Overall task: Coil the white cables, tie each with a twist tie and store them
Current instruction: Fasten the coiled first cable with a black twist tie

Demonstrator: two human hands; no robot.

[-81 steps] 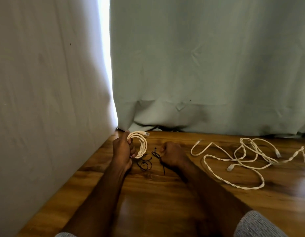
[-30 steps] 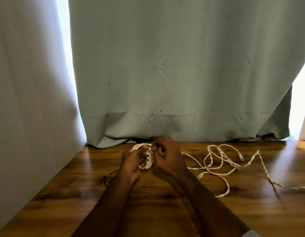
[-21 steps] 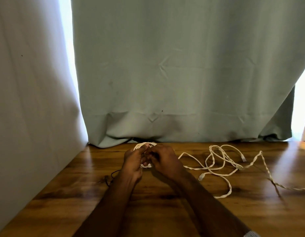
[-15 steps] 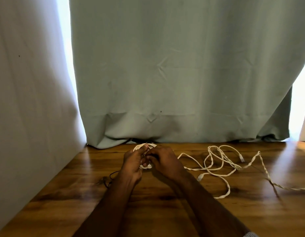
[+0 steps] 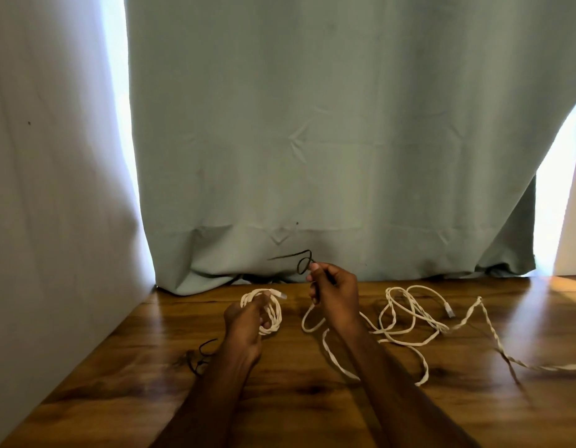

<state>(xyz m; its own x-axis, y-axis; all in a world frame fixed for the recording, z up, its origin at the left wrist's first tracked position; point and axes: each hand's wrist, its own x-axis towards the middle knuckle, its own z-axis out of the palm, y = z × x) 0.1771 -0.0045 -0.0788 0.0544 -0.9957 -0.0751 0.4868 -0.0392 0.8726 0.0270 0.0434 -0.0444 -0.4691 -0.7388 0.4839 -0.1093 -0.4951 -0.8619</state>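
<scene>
Wooden tabletop [image 5: 312, 405] backed by a grey-green curtain [image 5: 328, 140], pale wall [image 5: 54, 189] on the left. Left hand [image 5: 244, 328] is gripping a coiled white cable [image 5: 270, 313], fingers curled through and around the loops, coil standing roughly upright just above the wood with one plug end sticking out at the top right. Right hand [image 5: 333, 294] is pinching a black twist tie [image 5: 301, 261] between thumb and fingertips, raised above the coil; the tie's free end is looping and pointing up-left. Key relation: the coil is lying down and to the left of the tie, the two hands near but apart, so the tie likely needs to come down-left and pass through the loop opening, across the bundle. Right hand is the nearer one to do that. Loose white cables [image 5: 409, 321] are sprawling uncoiled right of the right hand, one strand running off the right edge. More dark ties [image 5: 199, 354] seem to be lying by the left wrist, partly hidden, count unclear. Tie's gripped end is hidden inside the fingers. No storage container is showing.
</scene>
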